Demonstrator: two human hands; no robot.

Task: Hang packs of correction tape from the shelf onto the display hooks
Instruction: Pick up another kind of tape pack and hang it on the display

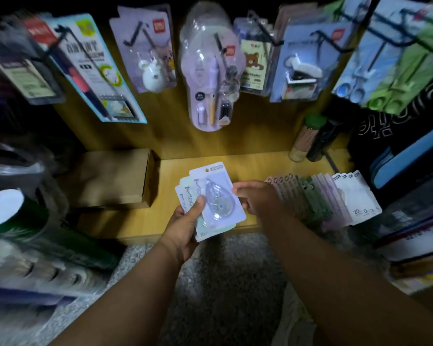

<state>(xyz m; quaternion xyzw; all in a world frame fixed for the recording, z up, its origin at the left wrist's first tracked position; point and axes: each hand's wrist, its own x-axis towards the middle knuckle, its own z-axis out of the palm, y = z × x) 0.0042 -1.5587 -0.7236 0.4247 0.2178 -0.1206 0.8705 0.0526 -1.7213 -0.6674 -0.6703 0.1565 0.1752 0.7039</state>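
Left hand [185, 222]: grips a fanned stack of correction tape packs [211, 198] from below, thumb curled over the front of the top card, other fingers hidden behind the stack
Held packs: several overlapped cards, held above the near edge of the wooden shelf [273, 166]; top card pale lilac with a clear teardrop blister, hang hole at its far end
Right hand [256, 198]: at the right edge of the held stack, fingertips touching the top card's edge; fingers bent, but whether they pinch the card I cannot tell
Shelf row [335, 198]: more packs lying overlapped on the shelf, right of the right hand; pink, green, lilac, then white at far right
Display hooks [320, 38]: black wire, on the far panel above the shelf, loaded with other blister-packed stationery; view blurred there
Cardboard box [115, 178]: on the shelf, left of the held packs
Two tubes [308, 138]: leaning at the far right corner of the shelf
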